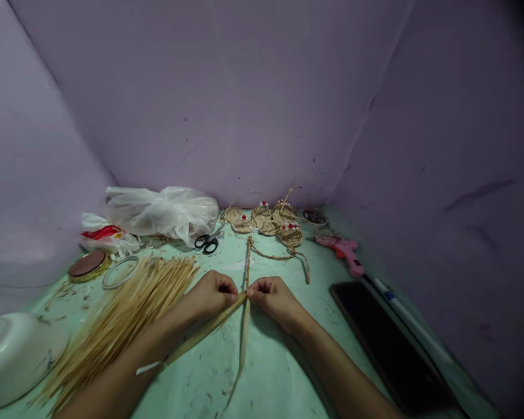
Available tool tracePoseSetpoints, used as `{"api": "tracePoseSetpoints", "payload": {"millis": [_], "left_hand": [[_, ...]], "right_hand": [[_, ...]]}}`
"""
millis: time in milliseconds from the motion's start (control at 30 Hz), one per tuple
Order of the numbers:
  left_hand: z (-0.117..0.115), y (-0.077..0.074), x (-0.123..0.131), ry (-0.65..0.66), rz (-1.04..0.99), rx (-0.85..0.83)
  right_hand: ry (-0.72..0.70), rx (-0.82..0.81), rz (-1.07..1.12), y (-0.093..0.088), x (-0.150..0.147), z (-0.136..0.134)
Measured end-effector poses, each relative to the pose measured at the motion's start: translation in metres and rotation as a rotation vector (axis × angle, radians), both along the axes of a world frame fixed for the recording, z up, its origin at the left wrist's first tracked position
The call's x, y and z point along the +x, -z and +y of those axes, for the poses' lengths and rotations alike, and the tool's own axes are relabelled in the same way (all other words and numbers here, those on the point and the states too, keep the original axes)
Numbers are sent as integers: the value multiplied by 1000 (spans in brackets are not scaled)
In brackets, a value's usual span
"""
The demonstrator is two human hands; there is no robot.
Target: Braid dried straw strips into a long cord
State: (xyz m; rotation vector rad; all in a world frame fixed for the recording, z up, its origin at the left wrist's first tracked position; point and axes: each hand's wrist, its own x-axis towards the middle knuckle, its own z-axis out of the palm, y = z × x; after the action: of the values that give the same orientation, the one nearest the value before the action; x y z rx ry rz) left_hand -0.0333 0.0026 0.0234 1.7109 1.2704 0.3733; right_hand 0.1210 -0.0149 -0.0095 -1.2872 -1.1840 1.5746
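Pale green, with a dull shine, the surface (297, 372) runs back to a mauve far wall (253, 105), hemmed in by a left wall (30, 145) and a right wall (454, 192) of similar tint. Small dark marks dot the far wall, and a long smudge crosses the right one. Crumbs and fibre scraps litter the green, thickest toward the far left.

In the middle, a braided cord (247, 262) lies pointing away; its far end bends over and trails to the right. At its near end the left hand (216, 294) pinches a flat strip (201, 334) and the right hand (273, 297) nips the cord's foot, thumb against finger; the two hands nearly meet. Another strip (243, 343) hangs toward the near edge.

Left of the hands spreads a sheaf of straw (131, 308), with a white vessel (21, 361) beyond it at the near left. Along the far side sit a plastic bag (170, 209), black-handled scissors (207, 243) and woven pieces (264, 221) with red beads. At right are a pink glue gun (349, 251) and, nearer, a dark flat slab (388, 349).
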Motion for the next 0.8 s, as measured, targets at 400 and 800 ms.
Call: {"api": "tracePoseSetpoints", "payload": {"millis": [400,800], "left_hand": [[-8,10,10,-123,32,146],[-17,-2,-4,70,309,196]], "right_hand": [[-25,-17,65,-3,2,-1],[-18,-22,56,-5,1,0]]}}
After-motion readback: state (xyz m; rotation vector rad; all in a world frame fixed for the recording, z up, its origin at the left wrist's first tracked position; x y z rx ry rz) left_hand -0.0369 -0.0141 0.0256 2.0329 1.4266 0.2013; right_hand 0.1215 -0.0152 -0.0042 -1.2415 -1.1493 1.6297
